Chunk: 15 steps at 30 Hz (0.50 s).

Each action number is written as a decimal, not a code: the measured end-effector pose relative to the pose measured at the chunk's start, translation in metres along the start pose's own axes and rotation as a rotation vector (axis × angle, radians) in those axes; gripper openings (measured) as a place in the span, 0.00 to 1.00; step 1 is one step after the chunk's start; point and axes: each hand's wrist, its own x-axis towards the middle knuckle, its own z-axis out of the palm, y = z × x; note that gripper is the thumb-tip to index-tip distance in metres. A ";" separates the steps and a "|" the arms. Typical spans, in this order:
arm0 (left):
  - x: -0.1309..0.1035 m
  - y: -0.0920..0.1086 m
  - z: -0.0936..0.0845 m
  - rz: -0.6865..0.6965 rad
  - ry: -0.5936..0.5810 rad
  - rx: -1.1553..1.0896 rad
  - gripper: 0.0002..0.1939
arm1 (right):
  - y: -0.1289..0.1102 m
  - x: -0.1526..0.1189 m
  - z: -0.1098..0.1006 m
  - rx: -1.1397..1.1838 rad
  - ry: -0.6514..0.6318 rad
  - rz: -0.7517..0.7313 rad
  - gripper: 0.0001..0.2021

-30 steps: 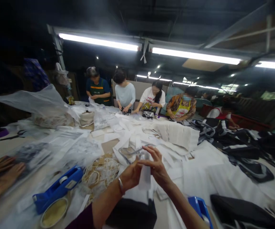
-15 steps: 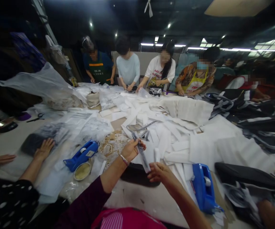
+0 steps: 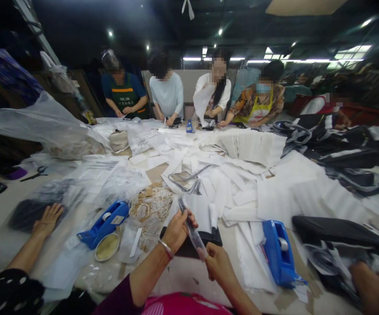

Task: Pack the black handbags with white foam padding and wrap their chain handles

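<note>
My left hand (image 3: 177,231) is closed around a grey strap (image 3: 189,214) that appears to have clear film wrapped about it, raised above the table. At the strap's lower end, my right hand (image 3: 218,263) pinches the film-covered tip (image 3: 200,249) between thumb and bent fingers. Underneath both hands lies a flat black bag (image 3: 184,250), partly hidden by my hands. A white foam sheet (image 3: 200,210) rests at its far edge. More of the grey strap (image 3: 189,178) loops out on the white sheets beyond.
Blue tape dispensers stand left (image 3: 106,223) and right (image 3: 279,253), with a round tub (image 3: 107,247) by the left one. Tangled strings (image 3: 152,203) and white foam sheets (image 3: 242,183) cover the middle. At left a co-worker's hand (image 3: 47,221) presses a plastic-wrapped black item; several people work opposite.
My right hand's fingers, looser before, have closed on the strap's lower end. The view has swung slightly right. Opposite, a co-worker has raised a white sheet.
</note>
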 end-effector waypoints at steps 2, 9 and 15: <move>-0.001 -0.007 0.000 -0.028 0.007 0.003 0.10 | 0.005 -0.004 -0.002 0.023 -0.016 -0.008 0.17; -0.002 -0.024 0.015 -0.068 0.011 -0.021 0.13 | 0.013 -0.011 0.000 0.478 0.026 0.058 0.16; -0.001 -0.037 0.022 -0.033 0.054 -0.016 0.21 | 0.015 -0.017 -0.014 0.331 0.058 0.076 0.15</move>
